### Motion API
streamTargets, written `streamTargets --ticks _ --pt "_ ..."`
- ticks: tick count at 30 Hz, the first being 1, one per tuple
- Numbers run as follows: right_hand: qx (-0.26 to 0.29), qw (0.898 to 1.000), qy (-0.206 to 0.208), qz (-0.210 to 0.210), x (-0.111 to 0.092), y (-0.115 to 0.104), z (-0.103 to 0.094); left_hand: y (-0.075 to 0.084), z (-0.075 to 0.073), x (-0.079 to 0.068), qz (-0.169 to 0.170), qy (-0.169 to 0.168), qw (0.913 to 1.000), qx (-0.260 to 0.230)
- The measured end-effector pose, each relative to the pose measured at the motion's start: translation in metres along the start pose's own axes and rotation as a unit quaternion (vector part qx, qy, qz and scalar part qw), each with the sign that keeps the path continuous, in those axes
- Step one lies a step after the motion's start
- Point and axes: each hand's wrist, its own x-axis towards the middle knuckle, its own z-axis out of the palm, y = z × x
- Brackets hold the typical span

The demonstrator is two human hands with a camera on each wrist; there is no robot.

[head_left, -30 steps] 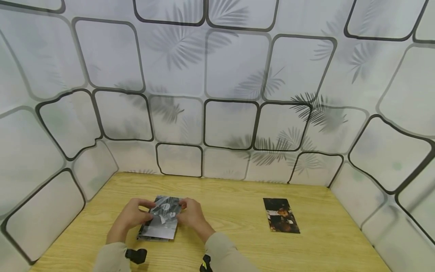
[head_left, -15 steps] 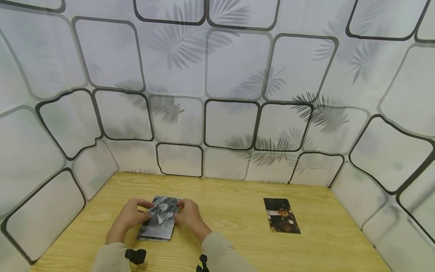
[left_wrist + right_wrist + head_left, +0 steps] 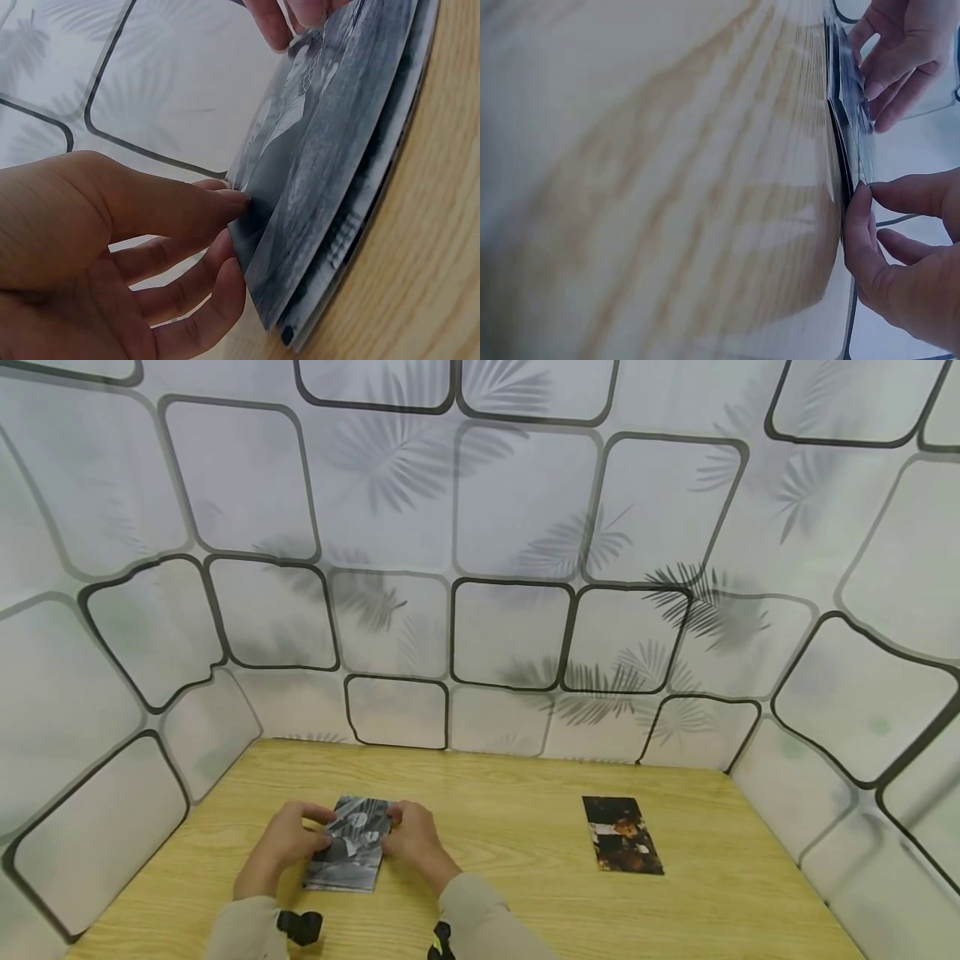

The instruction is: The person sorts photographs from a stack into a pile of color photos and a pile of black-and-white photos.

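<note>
A small stack of black-and-white photo cards (image 3: 352, 860) lies on the left part of the table. My left hand (image 3: 287, 839) pinches its left edge; in the left wrist view the thumb lies on the top card (image 3: 322, 165) with fingers at the edge, and another card (image 3: 341, 244) shows below, slightly apart. On the opposite side my right hand (image 3: 415, 842) holds the right edge, thumb and index finger meeting at the card's rim in the right wrist view. A dark colour photo card (image 3: 624, 835) lies alone to the right, untouched.
The wood-grain table (image 3: 510, 893) is enclosed at the back and sides by a pale patterned curtain (image 3: 510, 635). A black strap device (image 3: 300, 927) sits on the left wrist, and another (image 3: 441, 942) on the right.
The top card has shifted left and now lines up more closely with the cards beneath. My right hand has moved slightly left with it; my left hand has barely moved.
</note>
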Motion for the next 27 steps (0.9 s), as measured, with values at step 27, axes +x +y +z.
streamTargets --ticks 27 --pt "0.005 0.999 -0.038 0.032 -0.0054 -0.0012 -0.0066 0.0005 0.0009 -0.003 -0.022 -0.015 0.9995 0.019"
